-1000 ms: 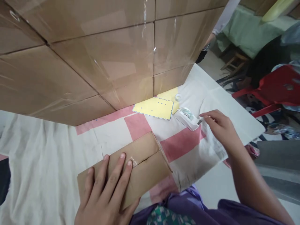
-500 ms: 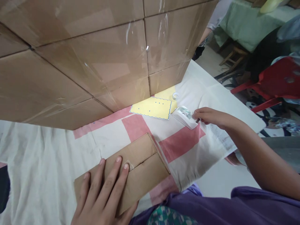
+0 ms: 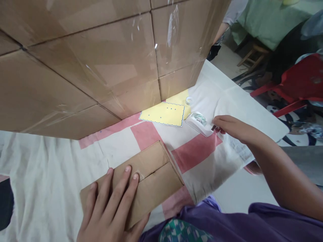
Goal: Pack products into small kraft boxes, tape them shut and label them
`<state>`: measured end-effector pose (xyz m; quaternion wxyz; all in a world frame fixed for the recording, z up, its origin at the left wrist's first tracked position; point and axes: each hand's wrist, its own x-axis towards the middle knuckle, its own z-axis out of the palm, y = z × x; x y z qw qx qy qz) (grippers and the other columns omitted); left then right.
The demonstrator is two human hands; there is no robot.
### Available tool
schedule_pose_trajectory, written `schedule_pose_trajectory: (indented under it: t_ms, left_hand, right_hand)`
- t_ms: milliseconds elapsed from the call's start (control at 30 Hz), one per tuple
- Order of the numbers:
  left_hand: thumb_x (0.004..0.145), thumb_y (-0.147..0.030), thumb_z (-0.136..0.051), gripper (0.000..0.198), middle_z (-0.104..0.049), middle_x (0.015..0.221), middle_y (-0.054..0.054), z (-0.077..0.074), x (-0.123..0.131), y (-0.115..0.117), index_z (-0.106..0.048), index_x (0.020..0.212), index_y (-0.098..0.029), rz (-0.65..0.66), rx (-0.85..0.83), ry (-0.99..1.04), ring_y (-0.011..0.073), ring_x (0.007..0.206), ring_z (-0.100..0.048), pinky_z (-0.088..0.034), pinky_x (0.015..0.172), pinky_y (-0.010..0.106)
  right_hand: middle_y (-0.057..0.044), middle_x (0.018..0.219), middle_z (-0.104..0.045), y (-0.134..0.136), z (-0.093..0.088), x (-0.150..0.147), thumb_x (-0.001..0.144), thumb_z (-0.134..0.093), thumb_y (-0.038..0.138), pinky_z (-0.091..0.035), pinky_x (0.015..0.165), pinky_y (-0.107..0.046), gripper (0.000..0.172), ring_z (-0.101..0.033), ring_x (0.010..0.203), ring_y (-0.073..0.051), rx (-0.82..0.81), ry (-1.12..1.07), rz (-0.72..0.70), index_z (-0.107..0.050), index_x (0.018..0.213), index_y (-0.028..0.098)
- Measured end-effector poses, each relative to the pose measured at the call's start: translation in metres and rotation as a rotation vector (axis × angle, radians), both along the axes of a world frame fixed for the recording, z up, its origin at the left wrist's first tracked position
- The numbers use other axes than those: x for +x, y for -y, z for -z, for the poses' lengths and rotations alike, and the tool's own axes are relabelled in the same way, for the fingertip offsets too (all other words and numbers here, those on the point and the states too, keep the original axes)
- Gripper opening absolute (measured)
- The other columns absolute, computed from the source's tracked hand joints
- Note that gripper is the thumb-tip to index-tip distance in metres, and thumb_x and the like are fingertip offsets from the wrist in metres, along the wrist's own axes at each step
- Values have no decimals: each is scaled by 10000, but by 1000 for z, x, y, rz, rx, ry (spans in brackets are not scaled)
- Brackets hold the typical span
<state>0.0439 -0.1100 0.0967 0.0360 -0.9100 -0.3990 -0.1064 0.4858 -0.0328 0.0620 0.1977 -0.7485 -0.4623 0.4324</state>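
My left hand (image 3: 113,201) lies with fingers spread on a small brown cardboard box (image 3: 156,183), pressing it flat on the cloth. A strip of clear tape holds part of the box's top seam. Farther right stands a white tape dispenser (image 3: 199,124) with a roll of clear tape (image 3: 200,117) in it. At its near right end my right hand (image 3: 225,126) is closed in a pinch, seemingly on the free end of the tape; the strip itself is barely visible.
A tall stack of taped cardboard cartons (image 3: 101,67) fills the back left. Before it lie a yellow card (image 3: 164,114) and a small tape roll (image 3: 189,100) on the checked cloth (image 3: 196,153). Beyond the table edge are a red chair (image 3: 300,82), a wooden stool (image 3: 254,57) and a person's arm (image 3: 222,32).
My right hand has drawn slightly to the right, away from the dispenser, still pinching. My left hand and the box stay in place. The view has shifted a little.
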Motion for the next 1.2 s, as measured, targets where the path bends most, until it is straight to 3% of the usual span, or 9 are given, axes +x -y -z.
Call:
schedule_pose_trajectory:
  t_ms: [233,400,567,833,1067,1200]
  left_hand:
    - [898,-458,-659,807,-489,1589,118,-1,2,0,-376,1596,-167,-22,-5,12,382,1540,-326,-210,1281,530]
    - [888,-429,-683,821,-457,1613,94,-5,2,0,-362,1607,-198,-35,-59,9,391,1536,-333,-239,1274,538]
    - [893,-413,-689,814,-428,1631,94,-6,4,2,-363,1607,-198,-65,-78,9,399,1538,-328,-249,1272,558]
    - [898,-398,-687,810,-404,1645,80,-7,7,0,-352,1613,-218,-88,-84,15,391,1538,-332,-254,1268,581]
    - [891,-374,-702,818,-416,1637,76,-5,8,0,-348,1615,-234,-104,-90,18,400,1532,-342,-277,1253,599]
    - [893,-388,-700,824,-395,1649,61,-6,8,0,-337,1619,-244,-103,-90,17,391,1534,-341,-273,1257,591]
  right_hand:
    - [-48,845,-649,8,-9,-4,916,-514,432,-452,756,-351,276,-587,834,-226,15,173,-104,-587,757,219]
    - [-58,824,-692,8,-13,-3,936,-526,410,-457,755,-357,285,-627,825,-243,-65,279,-124,-600,734,223]
    - [-85,805,-702,6,-14,-3,870,-623,393,-446,653,-351,258,-611,736,-241,-109,186,-64,-631,688,211]
    - [-65,699,-655,15,-21,-18,878,-596,279,-472,699,-356,241,-605,678,-213,-67,40,115,-634,649,212]
    - [-40,750,-676,28,0,-3,876,-654,399,-463,739,-311,285,-633,770,-210,22,-153,132,-596,663,218]
    - [-31,740,-672,31,5,0,891,-657,358,-464,743,-284,259,-633,777,-188,47,-202,147,-600,692,202]
